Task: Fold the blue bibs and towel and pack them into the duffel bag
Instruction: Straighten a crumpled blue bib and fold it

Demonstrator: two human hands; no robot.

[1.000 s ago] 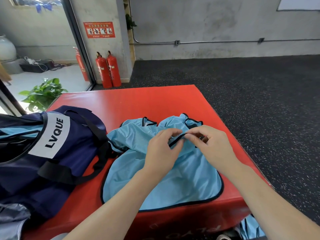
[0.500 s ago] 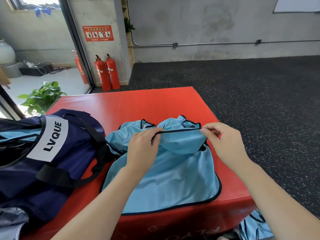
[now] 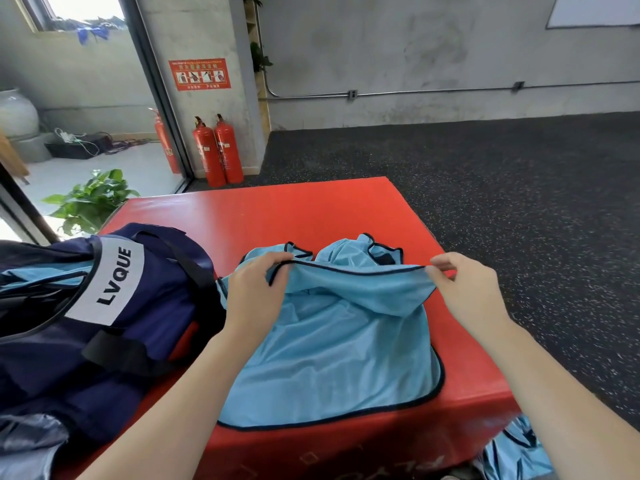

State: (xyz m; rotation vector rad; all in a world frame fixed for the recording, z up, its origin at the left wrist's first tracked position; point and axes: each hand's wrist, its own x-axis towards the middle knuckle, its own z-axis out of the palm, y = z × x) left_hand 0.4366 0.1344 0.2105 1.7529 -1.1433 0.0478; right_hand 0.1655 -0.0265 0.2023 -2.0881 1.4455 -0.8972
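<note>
Left hand point(image 3: 256, 292): grip closed, pinching the black-trimmed edge of the blue bib point(image 3: 332, 362) at centre-left of the frame.
Right hand point(image 3: 460, 289): grip closed, pinching the same trimmed edge at centre-right.
Held edge: stretched taut between both grips, running left to right across the frame, raised off the cloth below.
Bib location: spread on the red tabletop point(image 3: 311, 209), lower centre of the frame; hem toward the bottom edge, shoulder straps toward the top.
Bib long axis: bottom to top of the frame, crosswise to the held edge.
Duffel bag point(image 3: 114, 317): lower left, touching the bib's left side; the left hand is nearer to it.
Judged step: fold in progress; packing not yet begun for this bib.
Further blue cloth point(image 3: 519, 452): below the tabletop, lower right.
</note>
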